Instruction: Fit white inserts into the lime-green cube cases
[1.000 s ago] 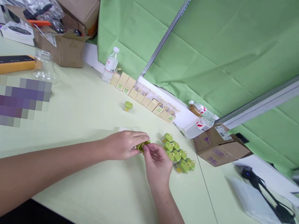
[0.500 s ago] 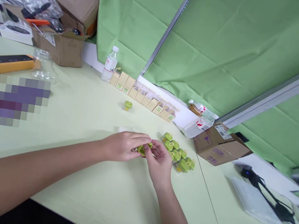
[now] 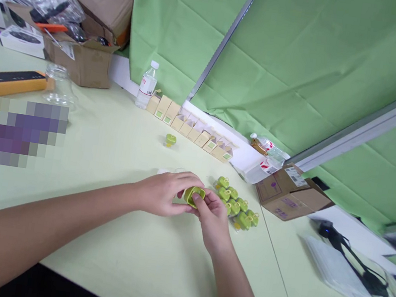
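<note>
Green cup (image 3: 188, 195) is clasped by left hand (image 3: 161, 193) and right hand (image 3: 214, 219), inside table's (image 3: 109, 147) near edge; open mouth turned toward right thumb (image 3: 199, 203).

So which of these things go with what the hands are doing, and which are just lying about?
Seem to belong:
hollow green piece, held between left hand and right hand
cluster of green-topped containers
lone green-topped container
perhaps the small cardboard boxes

Probably just lying about:
upright water bottle
clear jar
brown box at right
</note>
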{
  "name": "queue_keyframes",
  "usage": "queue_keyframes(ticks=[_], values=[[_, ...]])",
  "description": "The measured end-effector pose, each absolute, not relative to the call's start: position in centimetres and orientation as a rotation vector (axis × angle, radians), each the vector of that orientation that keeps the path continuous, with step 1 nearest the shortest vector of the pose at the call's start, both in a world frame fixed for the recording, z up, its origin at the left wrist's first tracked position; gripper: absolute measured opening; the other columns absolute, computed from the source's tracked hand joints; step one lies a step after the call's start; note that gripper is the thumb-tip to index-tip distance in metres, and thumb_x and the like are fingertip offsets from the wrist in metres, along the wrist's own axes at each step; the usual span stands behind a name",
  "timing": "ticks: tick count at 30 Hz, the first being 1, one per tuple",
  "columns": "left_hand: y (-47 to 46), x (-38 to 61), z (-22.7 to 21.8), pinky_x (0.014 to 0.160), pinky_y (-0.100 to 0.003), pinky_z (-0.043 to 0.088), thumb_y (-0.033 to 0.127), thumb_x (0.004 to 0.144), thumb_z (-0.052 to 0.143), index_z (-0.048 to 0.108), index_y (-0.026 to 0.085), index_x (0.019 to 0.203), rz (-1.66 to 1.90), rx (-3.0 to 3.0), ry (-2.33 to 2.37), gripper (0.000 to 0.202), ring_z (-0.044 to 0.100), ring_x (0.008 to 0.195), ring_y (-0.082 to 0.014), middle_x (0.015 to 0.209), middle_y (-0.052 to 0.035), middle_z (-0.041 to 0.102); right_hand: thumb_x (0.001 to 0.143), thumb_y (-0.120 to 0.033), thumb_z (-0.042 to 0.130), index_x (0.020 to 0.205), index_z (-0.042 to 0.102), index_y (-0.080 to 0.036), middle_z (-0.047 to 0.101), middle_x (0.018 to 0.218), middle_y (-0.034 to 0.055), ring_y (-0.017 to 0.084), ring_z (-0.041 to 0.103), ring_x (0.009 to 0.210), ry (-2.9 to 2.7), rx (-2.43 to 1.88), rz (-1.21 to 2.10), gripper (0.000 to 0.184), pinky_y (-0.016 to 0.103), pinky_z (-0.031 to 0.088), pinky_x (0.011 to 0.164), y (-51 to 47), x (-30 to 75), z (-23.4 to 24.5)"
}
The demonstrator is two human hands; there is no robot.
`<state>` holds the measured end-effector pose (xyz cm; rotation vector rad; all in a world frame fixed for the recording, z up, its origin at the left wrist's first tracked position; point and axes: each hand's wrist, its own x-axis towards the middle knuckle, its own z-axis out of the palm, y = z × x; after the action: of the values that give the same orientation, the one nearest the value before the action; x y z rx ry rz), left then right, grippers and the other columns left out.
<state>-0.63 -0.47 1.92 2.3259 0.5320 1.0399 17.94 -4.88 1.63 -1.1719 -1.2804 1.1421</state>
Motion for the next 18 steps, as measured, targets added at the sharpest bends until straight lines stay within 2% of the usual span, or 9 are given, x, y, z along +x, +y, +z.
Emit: queue_keyframes(ticks=[3, 6, 10, 18], values=[[-0.2, -1.0, 1.8, 0.067, -0.026, 0.051, 0.014, 0.082, 0.054, 0.049, 0.020, 0.133, 0.974, 2.181, 0.594, 0.052, 0.059, 0.070, -0.0126, 0.100, -0.0046, 0.067, 0.078, -0.043, 0.076, 0.088, 0.068, -0.020, 0.068, 0.082, 0.0010, 0.013, 0.062, 0.065, -1.217, -1.163, 1.165, 0.026, 0.032, 0.060, 0.065, -5.0, 18.0, 1.9], [0.2, -0.8, 1.4, 0.062, -0.024, 0.049, 0.013, 0.087, 0.045, 0.060, 0.018, 0.115, 0.901, 2.008, 0.583, 0.033, 0.058, 0.067, -0.0112, 0.087, -0.0020, 0.066, 0.077, -0.041, 0.078, 0.087, 0.068, -0.020, 0.066, 0.081, 0.0007, 0.012, 0.060, 0.063, -1.183, -1.139, 1.202, 0.025, 0.030, 0.059, 0.063, -5.1, 18.0, 2.1], [0.7, -0.3, 0.8, 0.058, -0.022, 0.045, 0.019, 0.087, 0.053, 0.062, 0.016, 0.088, 0.877, 1.876, 0.596, 0.009, 0.054, 0.064, -0.0098, 0.078, -0.0003, 0.063, 0.078, -0.038, 0.078, 0.084, 0.067, -0.019, 0.065, 0.077, 0.0002, 0.012, 0.058, 0.065, -1.185, -1.107, 1.251, 0.022, 0.028, 0.057, 0.061, -5.4, 17.6, 2.3], [1.1, -0.4, 0.8, 0.058, -0.021, 0.041, 0.020, 0.086, 0.057, 0.059, 0.017, 0.085, 0.841, 1.883, 0.654, 0.004, 0.050, 0.065, -0.0096, 0.077, 0.0014, 0.059, 0.080, -0.036, 0.077, 0.087, 0.068, -0.020, 0.065, 0.080, 0.0000, 0.012, 0.059, 0.069, -1.171, -1.083, 1.292, 0.019, 0.028, 0.057, 0.062, -5.6, 17.5, 2.2]])
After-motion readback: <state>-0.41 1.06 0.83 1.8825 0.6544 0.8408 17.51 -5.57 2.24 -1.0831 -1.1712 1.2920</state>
